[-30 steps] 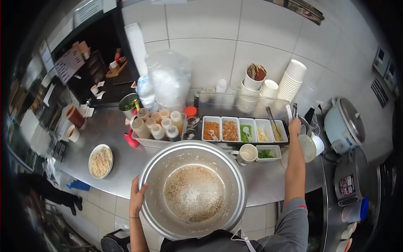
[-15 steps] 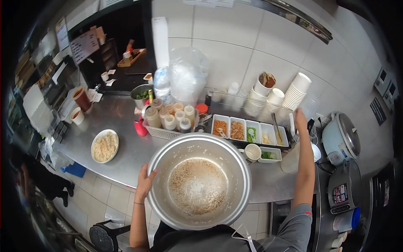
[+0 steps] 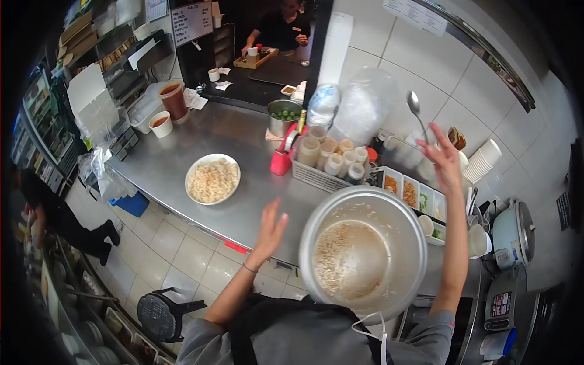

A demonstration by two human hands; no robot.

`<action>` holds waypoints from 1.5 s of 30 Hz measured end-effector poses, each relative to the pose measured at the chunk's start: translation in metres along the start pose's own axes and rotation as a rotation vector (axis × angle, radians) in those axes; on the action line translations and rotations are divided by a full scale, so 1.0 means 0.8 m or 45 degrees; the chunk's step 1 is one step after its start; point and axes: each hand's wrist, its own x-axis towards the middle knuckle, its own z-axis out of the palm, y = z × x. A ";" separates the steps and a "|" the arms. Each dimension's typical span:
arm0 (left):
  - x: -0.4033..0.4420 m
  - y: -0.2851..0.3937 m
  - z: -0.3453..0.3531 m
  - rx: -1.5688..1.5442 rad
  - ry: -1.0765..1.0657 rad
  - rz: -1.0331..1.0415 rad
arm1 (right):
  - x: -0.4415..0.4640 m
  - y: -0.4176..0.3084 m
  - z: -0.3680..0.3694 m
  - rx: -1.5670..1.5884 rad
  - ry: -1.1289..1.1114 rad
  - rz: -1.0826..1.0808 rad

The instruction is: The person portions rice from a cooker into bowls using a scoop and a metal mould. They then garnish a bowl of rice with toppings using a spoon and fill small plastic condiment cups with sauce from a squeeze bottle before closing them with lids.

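A large metal pot [image 3: 398,243] with rice grains stuck to its bottom stands at the counter's front edge, close to my body. My left hand [image 3: 269,231] is in the air left of the pot, fingers apart, holding nothing. My right hand [image 3: 443,159] is raised beyond the pot, over the topping trays [image 3: 410,193], with a metal spoon [image 3: 414,103] at its fingers. Some of those fingers are spread, and the spoon's handle runs down to them. A white bowl of rice [image 3: 213,179] sits on the steel counter [image 3: 261,146] to the left.
Squeeze bottles stand in a white basket [image 3: 316,174] behind the pot, with a plastic bag [image 3: 365,106] beyond. Red sauce containers [image 3: 174,102] are at the left back. One person [image 3: 283,27] is behind the opening, another [image 3: 61,213] at far left. A black stool [image 3: 159,313] stands on the floor.
The view has swung left. My left hand has let go of the pot's rim and moved away from it. My right hand has left the utensils at the right and now has a spoon.
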 end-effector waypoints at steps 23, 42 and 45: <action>0.057 -0.248 -0.267 -0.888 0.280 -0.810 | -0.040 0.313 0.534 -0.977 -0.601 0.262; 0.120 -0.308 -0.287 -0.128 0.708 -0.324 | -0.036 0.261 0.557 -0.882 -0.409 0.149; 0.150 -0.310 -0.291 -0.158 0.665 -0.269 | -0.042 0.275 0.557 -0.949 -0.457 0.232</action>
